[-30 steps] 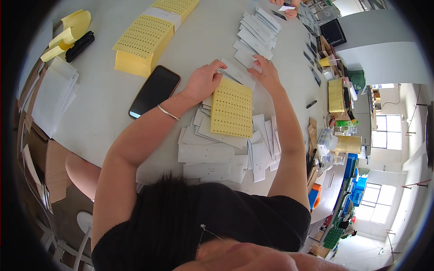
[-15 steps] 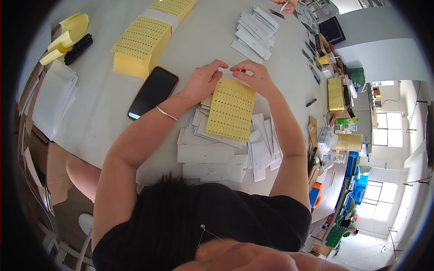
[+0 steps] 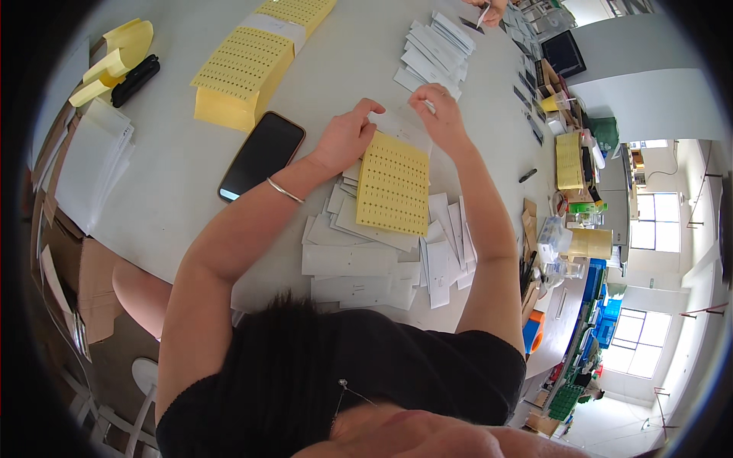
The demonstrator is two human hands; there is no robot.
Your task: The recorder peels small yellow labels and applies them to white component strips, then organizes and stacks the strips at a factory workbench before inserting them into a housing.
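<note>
A yellow card (image 3: 393,185) printed with rows of small dark marks lies on a loose heap of white envelopes (image 3: 350,259). At its upper left corner is my left hand (image 3: 347,139), the thumb bent against the card and the index finger stretched out above; the other fingers are partly hidden. My right hand (image 3: 440,118) is raised beyond the card's upper right corner, thumb and fingertips closed in a pinch. Something small and whitish shows at those fingertips, too small to name. A thin white paper (image 3: 401,128) shows behind the card's top edge, between both hands.
Left of my hands lies a black phone (image 3: 262,156), with a banded stack of yellow cards (image 3: 244,65) behind it. More white envelopes (image 3: 434,47) lie at the far side, near another person's hand (image 3: 492,11). A black pen (image 3: 527,175) lies to the right.
My right hand has moved up and right, away from my left hand, its fingers drawn into a pinch. More white paper shows above the yellow card, which has turned slightly.
</note>
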